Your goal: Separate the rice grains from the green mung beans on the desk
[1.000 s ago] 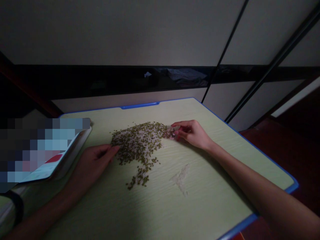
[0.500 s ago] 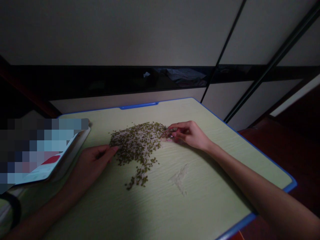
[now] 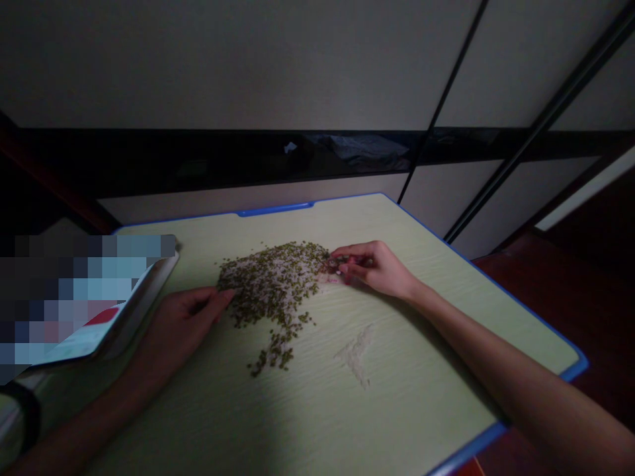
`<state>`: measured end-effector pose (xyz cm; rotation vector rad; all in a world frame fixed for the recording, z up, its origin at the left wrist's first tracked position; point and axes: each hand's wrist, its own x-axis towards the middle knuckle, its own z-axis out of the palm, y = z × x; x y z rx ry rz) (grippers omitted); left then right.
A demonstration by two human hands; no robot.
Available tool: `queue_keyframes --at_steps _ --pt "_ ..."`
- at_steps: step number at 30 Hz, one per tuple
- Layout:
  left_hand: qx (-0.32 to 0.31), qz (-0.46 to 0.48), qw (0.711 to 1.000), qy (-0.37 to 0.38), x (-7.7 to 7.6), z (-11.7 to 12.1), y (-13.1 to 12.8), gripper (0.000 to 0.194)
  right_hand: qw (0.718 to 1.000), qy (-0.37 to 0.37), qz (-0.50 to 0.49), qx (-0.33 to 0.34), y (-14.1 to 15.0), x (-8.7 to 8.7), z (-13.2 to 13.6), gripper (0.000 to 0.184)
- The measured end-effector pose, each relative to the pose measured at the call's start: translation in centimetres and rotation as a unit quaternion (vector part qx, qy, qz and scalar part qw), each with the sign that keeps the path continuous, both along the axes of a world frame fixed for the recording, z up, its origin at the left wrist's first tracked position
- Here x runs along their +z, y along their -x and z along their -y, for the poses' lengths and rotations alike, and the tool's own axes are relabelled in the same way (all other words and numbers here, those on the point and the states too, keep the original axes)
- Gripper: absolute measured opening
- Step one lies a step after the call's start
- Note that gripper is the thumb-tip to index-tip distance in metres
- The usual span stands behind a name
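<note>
A spread heap of green beans mixed with white rice grains (image 3: 272, 277) lies on the pale table (image 3: 307, 410) with a blue rim. At the heap's left edge is my left hand (image 3: 191, 314), thumb and fingers pinched together; whatever they hold, if anything, is hidden. My right hand (image 3: 380, 268) rests at the heap's right edge, its thumb and fingers closed round a small see-through, red-marked thing (image 3: 342, 266) that looks like plastic. The thing touches the outermost grains, and its exact kind is unclear. A thin patch of rice (image 3: 356, 357) lies apart, nearer to me.
To the left, a tablet-like device (image 3: 99, 330) with a blurred screen leans in a pale cover beside my left forearm. A dark strap or cable loop (image 3: 27, 416) is at the lower left. Cabinet doors (image 3: 248, 66) stand behind the table's far edge.
My right hand has slid slightly left with the see-through red-marked thing, closer against the heap. My left hand keeps its place at the heap's edge.
</note>
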<state>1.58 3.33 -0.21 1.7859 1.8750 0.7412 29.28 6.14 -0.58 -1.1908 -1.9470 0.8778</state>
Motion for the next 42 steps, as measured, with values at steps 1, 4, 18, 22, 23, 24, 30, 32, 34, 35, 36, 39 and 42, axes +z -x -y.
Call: queue_keyframes --at_steps 1,4,18,22,23,24,30,32,34,35,36,39,42 --pt "0.001 0.001 1.0 0.0 0.1 0.0 0.0 0.038 1.0 0.001 0.003 0.0 0.0 0.1 0.0 0.032" --pt "0.006 0.002 1.0 0.008 0.3 0.2 -0.2 0.038 1.0 0.008 0.008 0.01 -0.1 0.2 0.0 0.031" --pt "0.009 0.009 1.0 0.013 0.3 0.3 -0.2 0.036 0.998 0.027 0.03 0.047 -0.5 0.9 0.3 0.032" --pt "0.0 0.014 1.0 0.007 0.2 0.2 -0.2 0.036 0.997 0.038 0.026 0.064 -0.8 0.9 0.3 0.032" --pt "0.001 0.016 1.0 0.01 0.2 0.2 -0.2 0.037 0.997 0.04 0.024 0.068 -0.8 0.9 0.3 0.032" --pt "0.003 0.018 1.0 0.012 0.2 0.2 -0.2 0.037 0.996 0.043 0.023 0.071 -0.9 1.0 0.3 0.032" --pt "0.009 0.015 1.0 0.017 0.4 0.3 -0.1 0.036 0.995 0.049 0.026 0.082 -1.0 1.1 0.4 0.03" --pt "0.015 0.02 0.999 0.02 0.5 0.3 -0.2 0.035 0.995 0.047 0.022 0.08 -1.0 1.0 0.4 0.03" --pt "0.019 0.023 0.999 0.023 0.5 0.3 -0.3 0.036 0.995 0.05 0.018 0.079 -1.0 0.8 0.3 0.03" --pt "0.019 0.022 0.999 0.022 0.5 0.3 -0.3 0.036 0.996 0.052 0.013 0.078 -1.0 0.8 0.3 0.031" --pt "0.016 0.02 0.999 0.02 0.4 0.2 -0.3 0.037 0.996 0.055 0.006 0.077 -1.0 0.7 0.3 0.032" --pt "0.006 0.019 1.0 0.018 0.2 0.2 -0.3 0.037 0.996 0.056 -0.006 0.069 -0.9 0.6 0.3 0.034" --pt "0.003 0.021 1.0 0.017 0.2 0.2 -0.2 0.037 0.998 0.035 0.003 0.049 -0.8 0.6 0.4 0.033"
